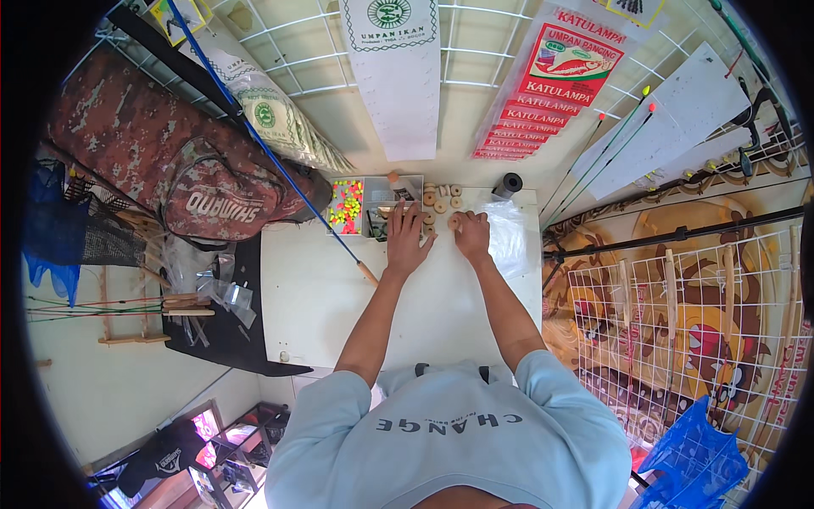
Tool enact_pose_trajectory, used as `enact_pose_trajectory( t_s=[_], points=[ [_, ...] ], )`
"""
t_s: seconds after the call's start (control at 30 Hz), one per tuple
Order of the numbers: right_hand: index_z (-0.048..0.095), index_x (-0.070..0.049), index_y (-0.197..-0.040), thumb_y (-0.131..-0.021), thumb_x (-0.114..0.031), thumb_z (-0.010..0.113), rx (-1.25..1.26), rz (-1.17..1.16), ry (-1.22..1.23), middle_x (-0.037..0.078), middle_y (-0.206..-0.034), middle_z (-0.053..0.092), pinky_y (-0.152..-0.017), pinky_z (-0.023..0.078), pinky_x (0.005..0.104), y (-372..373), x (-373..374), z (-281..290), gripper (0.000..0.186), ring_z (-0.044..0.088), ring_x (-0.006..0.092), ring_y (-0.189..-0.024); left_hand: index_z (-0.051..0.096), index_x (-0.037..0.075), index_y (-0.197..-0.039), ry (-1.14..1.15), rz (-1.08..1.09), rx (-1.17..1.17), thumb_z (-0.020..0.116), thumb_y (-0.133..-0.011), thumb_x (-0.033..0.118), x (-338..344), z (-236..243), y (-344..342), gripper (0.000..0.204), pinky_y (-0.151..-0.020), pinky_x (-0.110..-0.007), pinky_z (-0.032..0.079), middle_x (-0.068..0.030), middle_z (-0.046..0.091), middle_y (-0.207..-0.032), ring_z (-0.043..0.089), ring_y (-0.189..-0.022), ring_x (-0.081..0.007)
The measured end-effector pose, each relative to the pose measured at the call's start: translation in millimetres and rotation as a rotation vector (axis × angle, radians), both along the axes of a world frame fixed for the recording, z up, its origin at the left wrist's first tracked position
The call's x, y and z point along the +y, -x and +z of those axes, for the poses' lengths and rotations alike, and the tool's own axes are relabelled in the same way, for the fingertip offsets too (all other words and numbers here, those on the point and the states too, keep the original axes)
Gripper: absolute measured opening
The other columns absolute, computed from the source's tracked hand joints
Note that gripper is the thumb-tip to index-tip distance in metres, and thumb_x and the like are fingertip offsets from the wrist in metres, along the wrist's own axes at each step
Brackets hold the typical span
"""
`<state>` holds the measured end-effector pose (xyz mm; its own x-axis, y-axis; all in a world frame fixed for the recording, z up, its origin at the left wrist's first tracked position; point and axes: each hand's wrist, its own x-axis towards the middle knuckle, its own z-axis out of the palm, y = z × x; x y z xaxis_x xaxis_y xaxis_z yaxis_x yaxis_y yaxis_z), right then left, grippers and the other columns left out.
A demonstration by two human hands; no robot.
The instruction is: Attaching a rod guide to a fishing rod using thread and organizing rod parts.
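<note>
Right grip [473, 234] pinching a small tan ring [455, 222] between thumb and fingers, ring just above or on the white counter [318, 310], can't tell which. Left grip [407, 239] spread: fingers stretched forward, slightly apart, thumb out to the side, over the right part of a divided box [363, 212]; whether the fingertips touch anything is unclear. More tan rings [441, 204] bunched between the hands and just beyond, near the box's right side. Box's left compartment full of bright yellow, red and green beads [346, 206]; small bottle [397, 182] at the back of the right part. Clear plastic bags [506, 242] lie right of the right hand, black roll [509, 185] standing behind them. Blue rod [271, 148] slants in from upper left, its handle [367, 272] over the counter, left of the left forearm.
</note>
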<state>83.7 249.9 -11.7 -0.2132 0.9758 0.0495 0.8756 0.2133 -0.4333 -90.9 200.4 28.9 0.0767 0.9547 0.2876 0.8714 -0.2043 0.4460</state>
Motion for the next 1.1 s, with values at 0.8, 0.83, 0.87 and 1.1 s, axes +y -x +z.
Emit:
enact_pose_trajectory(
  t_s=[0.8,0.83,0.87,1.1],
  points=[
    [0.062,-0.014,-0.115,-0.072,-0.007,0.063,0.056,0.192,-0.02,0.006,-0.113,0.057,-0.089,0.041,0.0394,43,2,4,0.043,0.047,0.0299,-0.103,0.041,0.01,-0.135,0.079,0.013,0.044,0.069,-0.078,0.027,-10,-7,13,0.065,-0.114,-0.051,0.012,-0.0106,0.031,-0.147,0.015,-0.141,-0.033],
    [0.063,-0.014,-0.113,-0.072,-0.008,0.063,0.029,0.194,0.006,0.007,-0.112,0.057,-0.088,0.042,0.0398,42,4,4,0.041,0.047,0.0299,-0.103,0.041,0.01,-0.135,0.077,0.013,0.044,0.069,-0.078,0.027,-10,-7,12,0.065,-0.114,-0.051,0.012,-0.0106,0.031,-0.147,0.015,-0.141,-0.033],
    [0.063,-0.012,-0.108,-0.069,-0.009,0.067,0.02,0.173,-0.063,0.007,-0.108,0.057,-0.086,0.042,0.0406,43,5,4,0.039,0.048,0.03,-0.101,0.042,0.01,-0.135,0.078,0.013,0.05,0.069,-0.078,0.027,-10,-7,11,0.065,-0.114,-0.051,0.012,-0.0107,0.031,-0.147,0.015,-0.141,-0.0329],
    [0.065,-0.012,-0.095,-0.066,-0.009,0.07,0.207,0.011,0.063,0.005,-0.094,0.06,-0.083,0.042,0.0408,49,10,3,0.029,0.051,0.0315,-0.097,0.043,0.011,-0.133,0.072,0.021,0.054,0.068,-0.079,0.029,-6,-10,12,0.063,-0.114,-0.051,0.011,-0.0112,0.036,-0.144,0.015,-0.141,-0.0328]
  ],
)
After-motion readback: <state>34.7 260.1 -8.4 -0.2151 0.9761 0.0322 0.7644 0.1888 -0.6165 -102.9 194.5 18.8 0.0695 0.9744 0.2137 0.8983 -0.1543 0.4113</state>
